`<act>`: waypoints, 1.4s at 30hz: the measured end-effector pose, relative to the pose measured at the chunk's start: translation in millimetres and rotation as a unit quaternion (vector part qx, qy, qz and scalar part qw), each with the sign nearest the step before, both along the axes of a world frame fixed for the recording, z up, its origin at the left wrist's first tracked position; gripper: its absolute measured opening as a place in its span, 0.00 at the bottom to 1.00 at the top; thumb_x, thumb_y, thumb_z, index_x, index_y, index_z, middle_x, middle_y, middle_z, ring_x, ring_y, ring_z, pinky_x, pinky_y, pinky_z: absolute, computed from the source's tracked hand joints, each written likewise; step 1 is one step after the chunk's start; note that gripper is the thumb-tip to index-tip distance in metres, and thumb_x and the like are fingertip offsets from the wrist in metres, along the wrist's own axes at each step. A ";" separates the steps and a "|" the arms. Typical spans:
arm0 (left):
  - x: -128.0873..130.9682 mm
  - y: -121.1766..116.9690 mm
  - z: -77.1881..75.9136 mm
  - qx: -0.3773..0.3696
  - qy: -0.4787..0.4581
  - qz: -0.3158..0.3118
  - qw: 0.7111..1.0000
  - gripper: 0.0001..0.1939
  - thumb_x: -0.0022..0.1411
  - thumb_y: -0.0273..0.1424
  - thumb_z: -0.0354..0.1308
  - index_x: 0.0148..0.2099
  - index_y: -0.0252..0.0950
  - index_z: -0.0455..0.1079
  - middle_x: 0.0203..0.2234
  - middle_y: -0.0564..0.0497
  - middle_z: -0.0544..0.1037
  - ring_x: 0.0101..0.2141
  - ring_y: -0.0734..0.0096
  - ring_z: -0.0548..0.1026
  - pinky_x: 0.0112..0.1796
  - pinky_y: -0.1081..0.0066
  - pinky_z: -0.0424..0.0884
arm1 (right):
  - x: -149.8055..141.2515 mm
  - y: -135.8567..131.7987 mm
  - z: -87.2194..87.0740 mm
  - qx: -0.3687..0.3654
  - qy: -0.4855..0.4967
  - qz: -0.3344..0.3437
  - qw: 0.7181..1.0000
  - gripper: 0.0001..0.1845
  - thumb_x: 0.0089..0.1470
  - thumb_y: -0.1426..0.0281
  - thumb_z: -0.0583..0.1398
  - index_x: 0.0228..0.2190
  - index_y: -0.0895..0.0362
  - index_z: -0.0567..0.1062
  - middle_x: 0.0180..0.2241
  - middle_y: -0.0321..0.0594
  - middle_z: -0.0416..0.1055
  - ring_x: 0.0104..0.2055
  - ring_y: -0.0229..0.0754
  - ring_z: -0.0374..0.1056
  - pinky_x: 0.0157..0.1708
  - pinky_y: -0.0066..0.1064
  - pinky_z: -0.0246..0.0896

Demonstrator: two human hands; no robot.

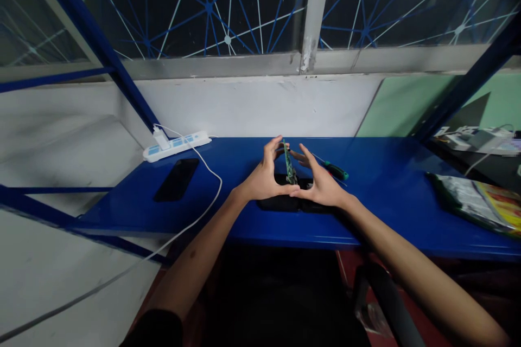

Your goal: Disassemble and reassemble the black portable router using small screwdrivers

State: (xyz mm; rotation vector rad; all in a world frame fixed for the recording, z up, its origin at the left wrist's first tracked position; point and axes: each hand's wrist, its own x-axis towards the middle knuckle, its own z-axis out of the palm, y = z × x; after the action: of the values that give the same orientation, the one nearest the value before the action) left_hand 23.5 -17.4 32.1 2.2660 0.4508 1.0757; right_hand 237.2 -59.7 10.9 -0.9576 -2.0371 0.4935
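Note:
A green circuit board (289,165) is held on edge, nearly upright, between my two hands above the table. My left hand (266,173) grips it, with the fingers at its far upper end and the thumb at its near lower end. From the other side my right hand (323,181) holds the board too; its thumb meets the left thumb at the near end, and its index finger is raised off it. Beneath the hands lie black casing-like pieces (279,204), partly hidden. A screwdriver with a green and black handle (336,170) rests just beyond my right hand.
On the blue table (244,227), a black phone (176,179) lies at the left. Behind it is a white power strip (177,146) with a plugged-in charger; its white cable (211,203) crosses the table's left part. A colourful plastic bag (480,203) lies at the right.

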 end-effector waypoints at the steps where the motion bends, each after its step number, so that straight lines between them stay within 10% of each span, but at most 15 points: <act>1: -0.3 0.5 0.1 -0.012 -0.003 -0.009 1.000 0.61 0.51 0.41 0.73 0.71 0.46 0.30 0.69 0.36 0.43 0.67 0.38 0.51 0.65 0.41 0.54 | -0.4 -0.9 0.1 0.000 0.002 0.005 1.000 0.67 0.44 0.50 0.70 0.70 0.51 0.35 0.68 0.55 0.52 0.68 0.63 0.53 0.63 0.63 0.55; 10: -12.9 10.4 -7.0 -0.053 -0.014 -0.006 0.998 0.62 0.49 0.40 0.75 0.71 0.43 0.32 0.66 0.33 0.54 0.66 0.40 0.55 0.64 0.40 0.56 | 1.9 0.9 -4.6 0.035 -0.013 -0.047 0.998 0.65 0.45 0.50 0.69 0.70 0.52 0.38 0.63 0.58 0.58 0.63 0.63 0.60 0.60 0.61 0.59; 42: -28.1 10.2 -23.5 0.155 0.111 0.127 0.973 0.60 0.50 0.38 0.73 0.72 0.44 0.34 0.68 0.39 0.51 0.66 0.40 0.54 0.63 0.39 0.58 | 7.5 4.5 -4.2 0.093 -0.091 -0.084 0.988 0.63 0.45 0.60 0.69 0.70 0.50 0.37 0.66 0.53 0.54 0.66 0.65 0.53 0.61 0.62 0.56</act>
State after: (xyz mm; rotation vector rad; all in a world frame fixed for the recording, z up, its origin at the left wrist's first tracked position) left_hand -4.6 -7.3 8.6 2.6776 0.7238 1.0812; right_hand 244.6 -55.2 6.7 -1.0798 -2.0981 0.1272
